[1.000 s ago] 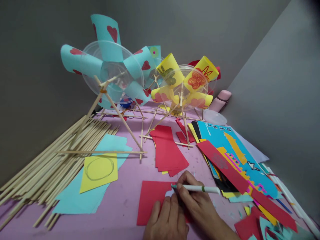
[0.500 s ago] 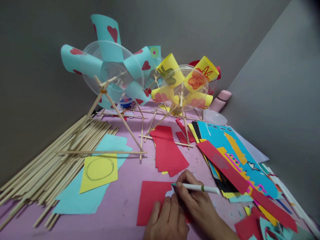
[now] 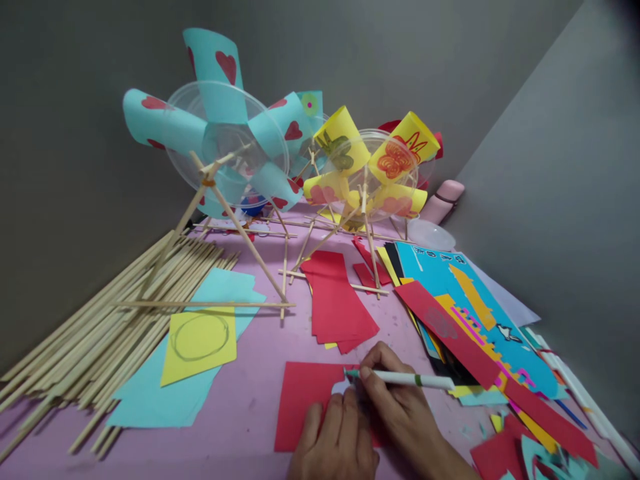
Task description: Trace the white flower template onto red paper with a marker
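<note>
My left hand [image 3: 334, 437] lies with its fingers stretched out, pressing down a sheet of red paper [image 3: 296, 407] on the pink table. Under its fingertips sits a small pale lilac piece [image 3: 341, 386], which looks like a paper shape; much of it is covered. In my right hand [image 3: 395, 397] is a white marker [image 3: 425, 381] with a dark green tip and a green band. The tip rests at the upper edge of the pale piece, on or just over the red paper. Behind the hands lies a stack of cut red paper strips [image 3: 333, 307].
Two pinwheel-like stick stands, one with blue curled blades [image 3: 215, 73], one with yellow blades [image 3: 395, 157], rise at the back. Wooden sticks [image 3: 95, 320] and blue and yellow paper [image 3: 200, 340] lie left. Blue card [image 3: 520, 333] and paper scraps [image 3: 505, 447] are on the right.
My right hand has shifted slightly right, and the marker lies a little lower and further right. My left hand stays pressed on the paper.
</note>
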Demonstrator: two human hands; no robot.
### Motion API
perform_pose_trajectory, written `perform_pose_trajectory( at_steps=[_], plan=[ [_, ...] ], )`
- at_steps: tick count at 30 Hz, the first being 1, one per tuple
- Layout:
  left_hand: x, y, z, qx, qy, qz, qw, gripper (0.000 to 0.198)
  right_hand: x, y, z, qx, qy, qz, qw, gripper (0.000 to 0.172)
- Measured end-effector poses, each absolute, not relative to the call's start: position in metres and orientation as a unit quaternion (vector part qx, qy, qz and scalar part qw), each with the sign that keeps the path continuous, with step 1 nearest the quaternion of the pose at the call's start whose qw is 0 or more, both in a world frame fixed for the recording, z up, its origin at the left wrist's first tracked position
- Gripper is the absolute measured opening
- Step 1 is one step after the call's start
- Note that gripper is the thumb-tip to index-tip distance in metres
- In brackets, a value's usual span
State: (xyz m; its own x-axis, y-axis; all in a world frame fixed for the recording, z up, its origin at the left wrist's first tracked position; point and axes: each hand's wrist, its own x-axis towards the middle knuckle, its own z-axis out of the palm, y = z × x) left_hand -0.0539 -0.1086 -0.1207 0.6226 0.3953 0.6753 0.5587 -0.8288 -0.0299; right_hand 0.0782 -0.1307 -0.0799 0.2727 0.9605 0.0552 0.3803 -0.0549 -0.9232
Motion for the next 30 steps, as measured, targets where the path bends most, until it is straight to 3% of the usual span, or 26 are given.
perform_pose_trajectory(
  at_steps=[19, 30],
  plan=[
    [-0.0545, -0.1093, -0.1221, -0.895, -0.266, -0.337, 0.118, 0.026, 0.0777, -0.1319, -0.0806, -0.631, -0.546, 0.331, 0.441, 0.019],
    [-0.0533, -0.1101, -0.1220, -0.894, -0.269, -0.339, 0.117, 0.035, 0.0779, -0.1321, -0.0791, -0.656, -0.526, 0.304, 0.449, 0.023]
  ],
)
